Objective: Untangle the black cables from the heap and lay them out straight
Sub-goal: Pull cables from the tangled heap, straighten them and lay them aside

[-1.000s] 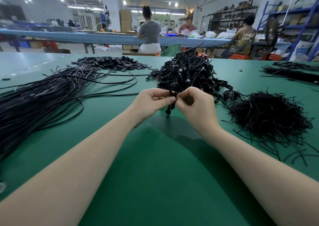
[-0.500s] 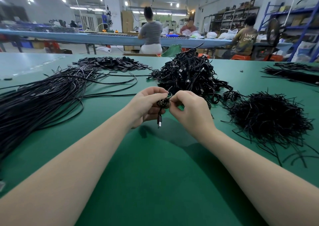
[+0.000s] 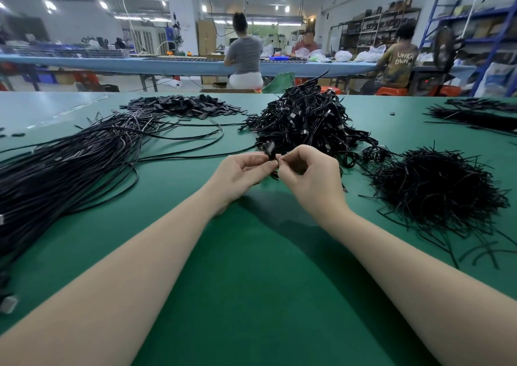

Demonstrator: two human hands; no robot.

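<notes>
Both hands meet above the green worktop (image 3: 251,295). The left hand (image 3: 237,175) and right hand (image 3: 310,175) curl their fingers to pinch one small coiled black cable (image 3: 270,154) between them, just before the tangled heap (image 3: 305,122). Straightened cables (image 3: 70,164) lie left; people sit at a far bench.

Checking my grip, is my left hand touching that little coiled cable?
Touching. The head view shows the left hand and the right hand both pinching the small coiled cable between fingertips, above the green table.
</notes>
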